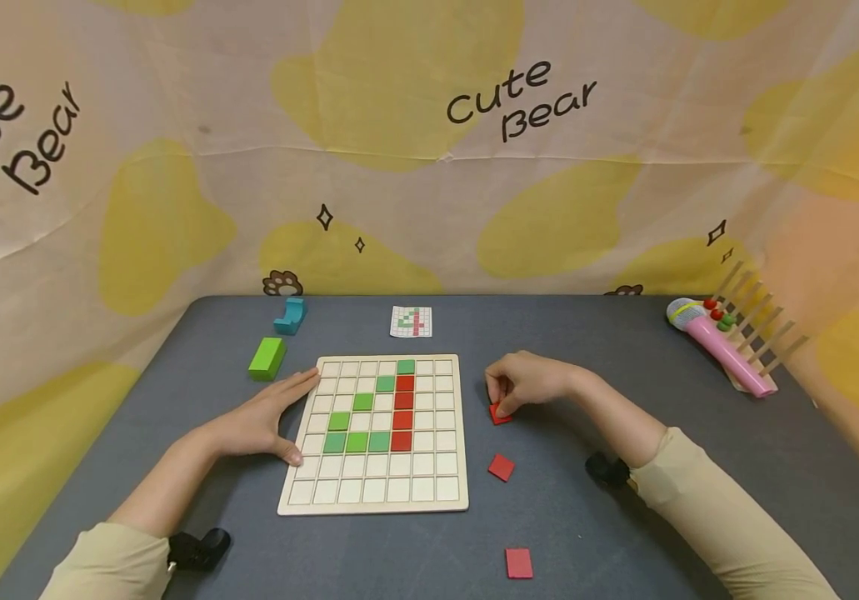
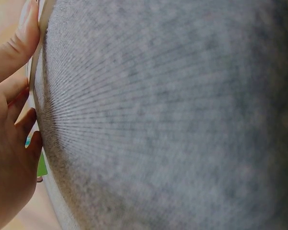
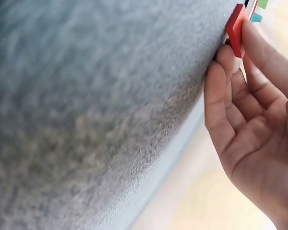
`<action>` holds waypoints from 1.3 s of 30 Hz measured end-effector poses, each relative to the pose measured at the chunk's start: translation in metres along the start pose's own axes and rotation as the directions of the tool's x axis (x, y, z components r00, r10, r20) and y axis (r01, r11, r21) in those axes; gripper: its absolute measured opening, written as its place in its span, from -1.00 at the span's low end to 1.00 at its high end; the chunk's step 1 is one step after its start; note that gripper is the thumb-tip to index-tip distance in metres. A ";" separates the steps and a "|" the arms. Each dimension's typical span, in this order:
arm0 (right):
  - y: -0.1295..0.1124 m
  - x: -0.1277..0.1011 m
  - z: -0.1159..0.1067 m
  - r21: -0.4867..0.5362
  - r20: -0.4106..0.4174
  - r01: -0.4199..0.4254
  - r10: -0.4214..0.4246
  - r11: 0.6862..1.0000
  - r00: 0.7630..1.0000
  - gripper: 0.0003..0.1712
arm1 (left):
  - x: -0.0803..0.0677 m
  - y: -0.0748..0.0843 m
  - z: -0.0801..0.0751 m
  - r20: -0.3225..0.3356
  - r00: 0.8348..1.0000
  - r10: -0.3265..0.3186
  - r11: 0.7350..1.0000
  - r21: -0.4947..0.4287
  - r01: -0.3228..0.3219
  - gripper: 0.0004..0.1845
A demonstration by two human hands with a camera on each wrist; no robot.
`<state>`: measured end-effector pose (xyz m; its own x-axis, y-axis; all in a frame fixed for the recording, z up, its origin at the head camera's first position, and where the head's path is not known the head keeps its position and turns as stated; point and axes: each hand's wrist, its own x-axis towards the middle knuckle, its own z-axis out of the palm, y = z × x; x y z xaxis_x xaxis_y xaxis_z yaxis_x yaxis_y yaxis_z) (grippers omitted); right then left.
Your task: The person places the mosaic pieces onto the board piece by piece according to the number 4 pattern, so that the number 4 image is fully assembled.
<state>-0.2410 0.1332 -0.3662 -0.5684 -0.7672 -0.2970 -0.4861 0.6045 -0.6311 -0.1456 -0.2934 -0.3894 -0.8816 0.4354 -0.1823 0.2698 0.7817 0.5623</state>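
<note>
A pale grid board [image 1: 372,507] lies on the table. Green tiles form a slanting line and part of a row on it, beside a column of red tiles [image 1: 402,401]. My left hand [image 1: 252,425] rests at the board's left edge, thumb and fingers spread along it; the left wrist view shows the thumb [image 2: 21,45] against the rim. Right of the board, my right hand [image 1: 537,382] pinches a red square tile [image 1: 501,416] between thumb and fingers. The right wrist view shows this tile [image 3: 236,31] tilted at the fingertips. Two loose red tiles [image 1: 501,467] lie nearer the front.
A small pattern card [image 1: 411,322] lies behind the board. At the back left are a green block [image 1: 267,358] and a blue curved block [image 1: 290,317]. A pink toy microphone [image 1: 729,354] lies at the right against a rack of wooden pegs [image 1: 770,329] with beads.
</note>
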 end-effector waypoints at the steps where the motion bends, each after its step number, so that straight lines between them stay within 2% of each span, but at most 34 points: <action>1: -0.001 0.000 0.000 0.008 -0.006 0.004 -0.004 1.000 1.000 -0.86 | 0.000 0.000 0.000 0.000 1.000 0.000 1.000 0.000 0.000 0.35; 5: -0.006 0.003 0.000 0.031 -0.035 0.025 -0.024 0.999 0.999 -0.88 | 0.000 -0.001 0.000 -0.001 1.000 0.003 1.000 -0.001 -0.003 0.34; 12: -0.026 0.010 0.004 0.064 -0.173 0.082 -0.070 0.995 0.983 -0.87 | 0.000 -0.001 0.000 -0.003 1.000 -0.002 1.000 0.004 0.002 0.35; 16: -0.040 0.016 0.010 0.111 -0.211 0.100 -0.074 0.989 0.975 -0.87 | 0.000 0.000 0.000 -0.002 1.000 -0.008 1.000 0.001 0.008 0.35; 22: -0.061 0.025 0.022 0.152 -0.183 0.114 -0.085 0.982 0.979 -0.86 | 0.000 0.000 0.000 -0.001 1.000 -0.006 1.000 0.002 0.006 0.35; 32: -0.090 0.039 0.043 0.093 -0.102 0.183 -0.173 0.979 0.980 -0.85 | 0.001 0.001 0.000 -0.002 1.000 0.006 1.000 -0.002 -0.006 0.35; 39: -0.098 0.045 0.057 0.102 -0.100 0.149 -0.139 0.984 0.985 -0.79 | 0.001 0.000 0.000 -0.002 1.000 0.006 1.000 -0.007 -0.006 0.35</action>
<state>-0.1814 0.0276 -0.3585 -0.5588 -0.8185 -0.1333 -0.4955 0.4585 -0.7378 -0.1464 -0.2925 -0.3897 -0.8806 0.4393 -0.1776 0.2723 0.7760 0.5690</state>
